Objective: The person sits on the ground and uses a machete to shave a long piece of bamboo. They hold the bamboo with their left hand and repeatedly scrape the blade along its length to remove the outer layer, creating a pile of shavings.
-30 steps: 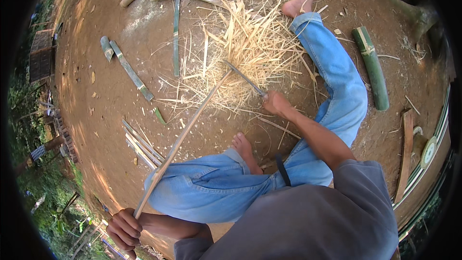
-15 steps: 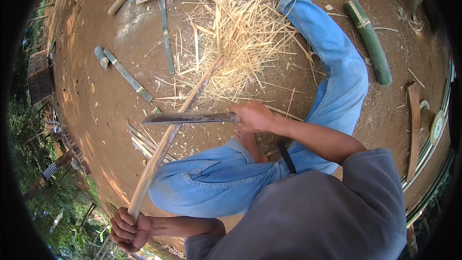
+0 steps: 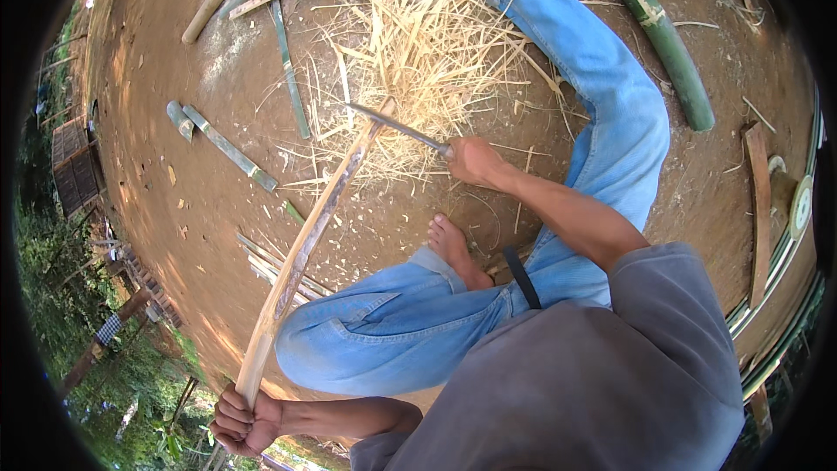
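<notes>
A long split bamboo strip slants from the lower left up to the heap of pale shavings. Its near end is wrapped in the closed fingers of my left hand. My right hand is closed round the handle of a long-bladed knife. The blade lies across the strip close to its far end, seen nearly edge-on. My left knee is bent beside the strip's lower half, and my left bare foot stands on the dirt.
A thick green bamboo length lies to the far right, beyond my outstretched right leg. Bamboo pieces and several slats are scattered at left. A wooden plank rests at right. More thin strips lie beside my left knee.
The knife has moved away from me along the strip, from its middle to near the far end, its blade turning edge-on. My left hand keeps its hold.
</notes>
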`<state>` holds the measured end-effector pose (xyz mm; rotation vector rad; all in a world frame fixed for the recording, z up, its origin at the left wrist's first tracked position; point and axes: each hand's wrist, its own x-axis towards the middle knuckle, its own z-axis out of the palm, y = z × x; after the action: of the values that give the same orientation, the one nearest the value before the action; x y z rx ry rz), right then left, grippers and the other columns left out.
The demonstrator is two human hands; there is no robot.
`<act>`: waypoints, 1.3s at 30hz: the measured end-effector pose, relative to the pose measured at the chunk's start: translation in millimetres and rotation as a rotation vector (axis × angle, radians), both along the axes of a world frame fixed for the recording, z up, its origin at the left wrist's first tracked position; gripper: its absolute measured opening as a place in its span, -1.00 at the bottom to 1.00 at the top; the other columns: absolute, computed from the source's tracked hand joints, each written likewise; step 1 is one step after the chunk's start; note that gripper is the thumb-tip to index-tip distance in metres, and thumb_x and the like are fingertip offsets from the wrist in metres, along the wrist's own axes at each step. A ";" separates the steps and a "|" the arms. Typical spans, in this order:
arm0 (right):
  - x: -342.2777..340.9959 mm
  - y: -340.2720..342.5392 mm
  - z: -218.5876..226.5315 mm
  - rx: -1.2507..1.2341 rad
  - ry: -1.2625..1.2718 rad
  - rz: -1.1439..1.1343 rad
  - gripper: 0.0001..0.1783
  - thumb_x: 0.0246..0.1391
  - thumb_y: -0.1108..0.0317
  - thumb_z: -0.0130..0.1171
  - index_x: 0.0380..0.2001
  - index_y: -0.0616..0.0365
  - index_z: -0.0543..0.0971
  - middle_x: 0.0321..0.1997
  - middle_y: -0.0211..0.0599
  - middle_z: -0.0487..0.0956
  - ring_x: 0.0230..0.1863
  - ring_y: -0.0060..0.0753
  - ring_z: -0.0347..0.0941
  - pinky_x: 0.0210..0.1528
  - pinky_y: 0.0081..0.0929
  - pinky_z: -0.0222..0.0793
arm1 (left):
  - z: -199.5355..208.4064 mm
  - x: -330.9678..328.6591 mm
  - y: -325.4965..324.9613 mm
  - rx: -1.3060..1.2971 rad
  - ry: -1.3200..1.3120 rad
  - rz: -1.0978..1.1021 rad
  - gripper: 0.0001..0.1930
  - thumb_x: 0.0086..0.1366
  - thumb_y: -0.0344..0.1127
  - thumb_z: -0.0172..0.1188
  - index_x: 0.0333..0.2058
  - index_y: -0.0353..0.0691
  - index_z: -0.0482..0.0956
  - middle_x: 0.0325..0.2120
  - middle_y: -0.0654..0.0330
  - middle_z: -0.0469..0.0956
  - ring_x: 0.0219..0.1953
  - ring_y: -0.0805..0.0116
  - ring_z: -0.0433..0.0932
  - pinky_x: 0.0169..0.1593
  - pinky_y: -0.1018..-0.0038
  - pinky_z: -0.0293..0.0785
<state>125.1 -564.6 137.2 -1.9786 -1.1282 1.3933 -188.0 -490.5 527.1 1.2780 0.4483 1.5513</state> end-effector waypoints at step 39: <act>2.0 4.4 -15.5 -0.089 -0.111 0.017 -0.70 0.14 0.25 0.04 -0.21 0.25 0.57 -0.33 0.17 0.59 -0.21 0.14 0.56 -0.11 -0.05 0.45 | -3.3 -30.5 14.0 -0.227 -0.106 0.241 -0.58 0.26 -0.42 -0.06 -0.77 0.02 0.11 -0.89 0.37 0.03 -0.80 0.53 -0.02 -0.54 0.54 0.02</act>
<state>127.1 -560.2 121.8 -2.1374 -1.1520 1.3786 -218.5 -476.5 523.9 0.9897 0.7093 1.7042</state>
